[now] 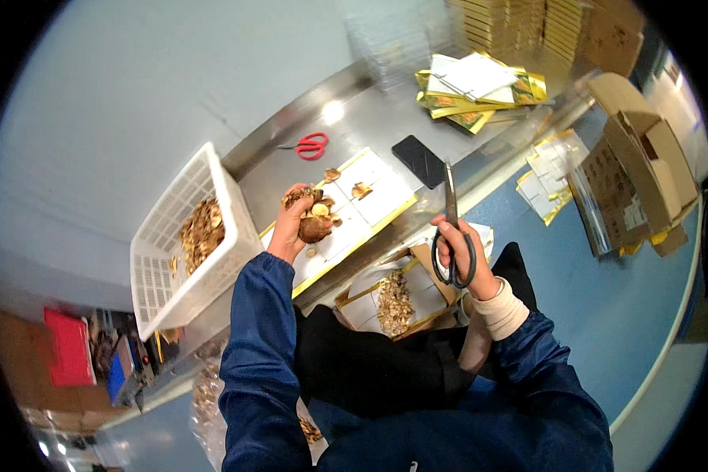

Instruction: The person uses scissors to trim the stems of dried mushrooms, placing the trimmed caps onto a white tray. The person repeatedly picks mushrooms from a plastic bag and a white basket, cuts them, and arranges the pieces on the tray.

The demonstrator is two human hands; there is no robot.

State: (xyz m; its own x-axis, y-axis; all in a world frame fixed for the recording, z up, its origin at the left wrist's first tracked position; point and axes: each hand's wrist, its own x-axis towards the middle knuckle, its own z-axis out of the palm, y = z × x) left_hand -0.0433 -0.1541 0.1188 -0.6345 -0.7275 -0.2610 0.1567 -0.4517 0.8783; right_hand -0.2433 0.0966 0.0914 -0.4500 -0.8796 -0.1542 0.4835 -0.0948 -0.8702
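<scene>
My left hand [295,221] is closed around several dried mushrooms [317,227], above a white sheet with a yellow border [377,206] on the steel table. Two loose mushroom caps, one of them this cap [361,190], lie on that sheet. In my right hand [463,248] is a pair of black-handled scissors [452,200], its blades pointing away from me and looking closed. Below the table edge, near my knees, stands a carton [430,304] lined with white sheets, holding a heap of mushroom pieces [395,304]. A white plastic basket [233,218] at the left holds more dried mushrooms [203,233].
Red-handled scissors [312,146] and a black phone [419,160] lie on the steel table [354,127]. Yellow and white packets [478,88] are piled farther back. An opened cardboard box [637,171] stands right, near packets on the blue floor [584,283]. A clear bag [208,395] sits lower left.
</scene>
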